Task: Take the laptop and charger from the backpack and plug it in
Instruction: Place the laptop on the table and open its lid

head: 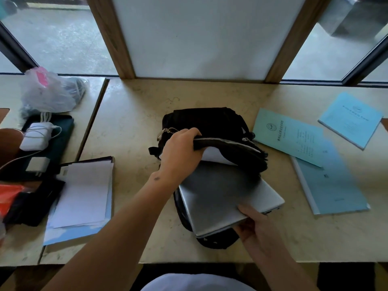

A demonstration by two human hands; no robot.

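A black backpack (210, 122) lies flat on the beige table (130, 114), its opening towards me. My left hand (180, 152) grips the upper flap of the opening and holds it up. A closed silver laptop (222, 194) sticks halfway out of the bag. My right hand (254, 225) holds the laptop's near corner. White paper (214, 156) shows inside the bag above the laptop. A white charger with its cable (36, 136) rests on a dark case at the far left, away from the bag.
Light blue booklets (287, 136) (350, 118) and a blue folder (331, 185) lie to the right of the bag. A stack of papers (84, 192) lies left of it. A plastic bag (48, 91) sits at the back left. Windows and a wooden frame stand behind.
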